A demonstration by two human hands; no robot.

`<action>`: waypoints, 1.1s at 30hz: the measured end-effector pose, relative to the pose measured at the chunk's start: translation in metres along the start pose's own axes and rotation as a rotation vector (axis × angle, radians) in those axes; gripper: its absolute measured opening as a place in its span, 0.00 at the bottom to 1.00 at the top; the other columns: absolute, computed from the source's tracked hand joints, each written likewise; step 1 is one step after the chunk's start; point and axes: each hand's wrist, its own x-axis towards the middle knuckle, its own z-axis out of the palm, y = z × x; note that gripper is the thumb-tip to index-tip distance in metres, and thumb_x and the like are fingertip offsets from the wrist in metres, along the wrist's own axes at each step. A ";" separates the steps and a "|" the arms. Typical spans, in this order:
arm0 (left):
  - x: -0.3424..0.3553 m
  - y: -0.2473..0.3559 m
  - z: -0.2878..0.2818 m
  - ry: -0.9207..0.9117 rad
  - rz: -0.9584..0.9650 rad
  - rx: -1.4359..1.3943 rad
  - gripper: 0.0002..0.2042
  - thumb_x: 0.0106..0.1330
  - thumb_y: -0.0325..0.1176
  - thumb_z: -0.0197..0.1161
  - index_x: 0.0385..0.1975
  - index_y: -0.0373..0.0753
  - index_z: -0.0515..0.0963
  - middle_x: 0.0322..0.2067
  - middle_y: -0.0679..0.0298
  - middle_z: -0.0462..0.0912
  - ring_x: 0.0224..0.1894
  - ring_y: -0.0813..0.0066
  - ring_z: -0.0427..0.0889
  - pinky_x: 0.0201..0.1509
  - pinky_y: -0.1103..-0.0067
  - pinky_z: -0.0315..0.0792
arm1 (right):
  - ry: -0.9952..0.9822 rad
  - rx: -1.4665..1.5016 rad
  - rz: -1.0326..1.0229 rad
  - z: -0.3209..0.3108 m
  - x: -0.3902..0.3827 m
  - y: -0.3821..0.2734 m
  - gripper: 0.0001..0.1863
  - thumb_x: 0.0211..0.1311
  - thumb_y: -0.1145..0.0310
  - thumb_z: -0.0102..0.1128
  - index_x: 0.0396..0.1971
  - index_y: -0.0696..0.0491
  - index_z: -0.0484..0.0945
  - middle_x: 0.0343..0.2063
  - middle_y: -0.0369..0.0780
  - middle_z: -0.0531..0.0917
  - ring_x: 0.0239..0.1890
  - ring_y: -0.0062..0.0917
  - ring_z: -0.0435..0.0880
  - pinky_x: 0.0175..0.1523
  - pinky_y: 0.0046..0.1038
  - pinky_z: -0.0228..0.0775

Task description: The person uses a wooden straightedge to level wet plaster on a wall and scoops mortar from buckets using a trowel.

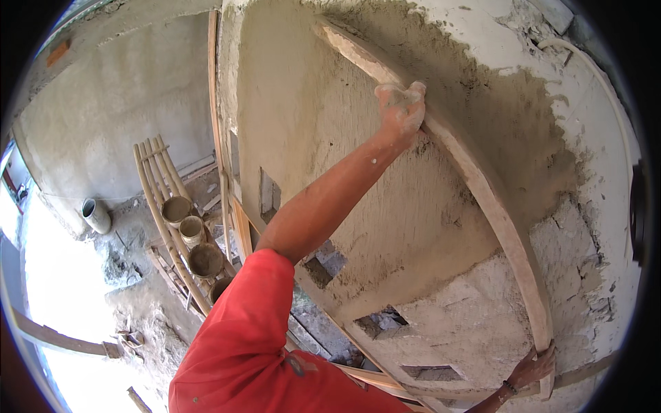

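Note:
A long wooden straightedge (490,199) lies against a wall partly covered in wet grey plaster (358,179); it looks bowed in this wide view. My left hand (401,110), smeared with plaster, grips the straightedge in its upper part, with the arm in a red sleeve stretched out. Near the lower end, my right hand (531,368) is wrapped round the same board, and a dark band circles that wrist. Beyond the board, the plaster is darker and rough, ending in a ragged border against the bare white wall (509,31).
To the left, bamboo poles (153,186) carry several buckets, including a plaster-crusted bucket (206,260). A grey bucket (96,215) stands farther off by another wall. Rectangular openings (383,321) pierce the wall's lower part. A pale pipe (602,82) curves at the right.

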 end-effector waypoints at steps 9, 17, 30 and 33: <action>-0.010 -0.002 0.003 -0.033 0.074 0.206 0.18 0.63 0.36 0.59 0.29 0.26 0.61 0.32 0.51 0.67 0.21 0.70 0.73 0.13 0.73 0.71 | -0.075 0.002 0.067 0.011 -0.008 0.013 0.26 0.57 0.61 0.61 0.57 0.50 0.69 0.52 0.42 0.75 0.53 0.37 0.73 0.56 0.40 0.63; -0.011 0.014 0.020 -0.008 0.050 0.140 0.17 0.63 0.36 0.57 0.27 0.24 0.63 0.34 0.50 0.68 0.27 0.64 0.77 0.13 0.72 0.75 | 0.065 -0.004 -0.003 0.005 0.006 0.013 0.25 0.58 0.62 0.61 0.56 0.49 0.71 0.51 0.43 0.76 0.51 0.38 0.74 0.54 0.40 0.64; -0.001 0.025 0.030 -0.112 0.099 0.128 0.18 0.62 0.38 0.58 0.33 0.25 0.63 0.31 0.51 0.70 0.25 0.68 0.77 0.13 0.77 0.73 | -0.032 0.032 0.057 -0.002 0.022 0.016 0.26 0.59 0.64 0.60 0.57 0.51 0.69 0.53 0.46 0.74 0.54 0.42 0.72 0.56 0.42 0.64; 0.000 0.025 0.027 -0.070 -0.016 0.125 0.17 0.62 0.37 0.57 0.33 0.26 0.63 0.31 0.53 0.70 0.26 0.66 0.77 0.13 0.76 0.76 | -0.011 0.020 0.011 -0.002 0.021 0.020 0.25 0.58 0.64 0.60 0.56 0.51 0.70 0.52 0.45 0.74 0.54 0.41 0.72 0.57 0.41 0.64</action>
